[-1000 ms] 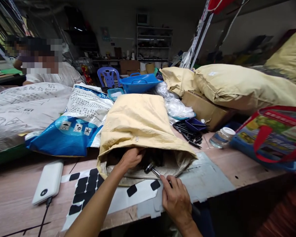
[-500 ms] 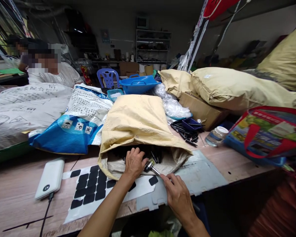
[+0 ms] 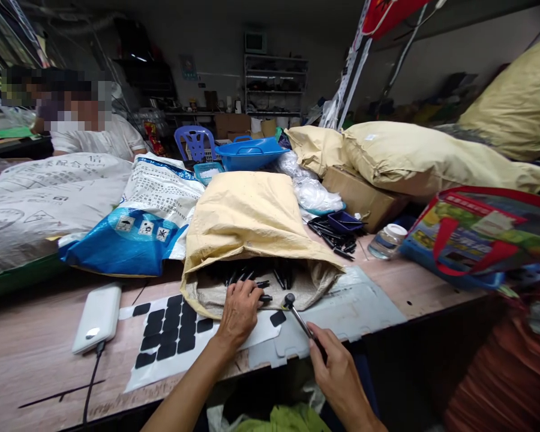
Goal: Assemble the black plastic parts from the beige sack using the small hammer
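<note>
My left hand (image 3: 240, 309) is closed over several thin black parts (image 3: 264, 290) at the mouth of a tan sack (image 3: 247, 219) lying open toward me. My right hand (image 3: 337, 373) grips the handle of a small hammer (image 3: 297, 314), whose metal head sits just right of my left fingers, above a white sheet with black square pads (image 3: 171, 333). More black parts show inside the sack's dark opening.
A white power bank (image 3: 98, 317) with a cable lies at left. Blue-and-white sacks (image 3: 139, 222) and more tan sacks (image 3: 414, 159) crowd the table's back. A pile of black parts (image 3: 337, 235), a jar (image 3: 386, 241) and a colourful bag (image 3: 472, 234) sit at right. A person sits at far left.
My left hand came out of the sack's opening to its lip, drawing black parts with it. My right hand pulled back toward me and the hammer head moved right.
</note>
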Tool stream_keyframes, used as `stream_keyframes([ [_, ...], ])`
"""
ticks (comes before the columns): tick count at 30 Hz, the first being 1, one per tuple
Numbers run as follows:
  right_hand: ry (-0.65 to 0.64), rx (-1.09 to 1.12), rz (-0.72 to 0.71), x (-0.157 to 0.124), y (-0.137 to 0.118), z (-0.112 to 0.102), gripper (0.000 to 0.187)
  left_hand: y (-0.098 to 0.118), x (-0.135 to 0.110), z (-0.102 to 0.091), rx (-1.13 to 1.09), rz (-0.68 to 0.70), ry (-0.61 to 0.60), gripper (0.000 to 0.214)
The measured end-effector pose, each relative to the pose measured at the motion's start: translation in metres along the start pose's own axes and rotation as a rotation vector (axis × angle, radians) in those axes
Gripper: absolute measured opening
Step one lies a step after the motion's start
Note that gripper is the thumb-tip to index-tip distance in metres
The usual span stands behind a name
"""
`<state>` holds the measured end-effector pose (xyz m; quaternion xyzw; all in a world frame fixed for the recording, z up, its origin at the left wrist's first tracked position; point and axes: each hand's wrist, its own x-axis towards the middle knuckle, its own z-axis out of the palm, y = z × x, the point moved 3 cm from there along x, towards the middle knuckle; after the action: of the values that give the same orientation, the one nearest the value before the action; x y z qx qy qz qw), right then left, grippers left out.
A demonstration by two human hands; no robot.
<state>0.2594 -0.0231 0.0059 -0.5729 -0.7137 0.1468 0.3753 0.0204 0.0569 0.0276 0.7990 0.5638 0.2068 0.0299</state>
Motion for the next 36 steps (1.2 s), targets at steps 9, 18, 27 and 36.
stream_keyframes([
  [9,-0.044,0.061,0.139,-0.007,-0.018,-0.005,0.034,0.009,-0.044,0.011,-0.336,-0.156,-0.088,0.022],
  [18,-0.060,0.088,0.054,-0.016,-0.039,-0.004,0.034,0.004,-0.039,0.012,-0.448,-0.288,-0.068,0.016],
  [27,-0.036,0.092,-0.101,-0.013,-0.060,-0.003,0.042,0.003,-0.037,0.016,-0.456,-0.321,-0.063,0.017],
  [36,-0.097,0.100,-0.112,-0.017,-0.063,0.007,0.043,0.005,-0.039,0.013,-0.430,-0.308,-0.058,0.018],
])
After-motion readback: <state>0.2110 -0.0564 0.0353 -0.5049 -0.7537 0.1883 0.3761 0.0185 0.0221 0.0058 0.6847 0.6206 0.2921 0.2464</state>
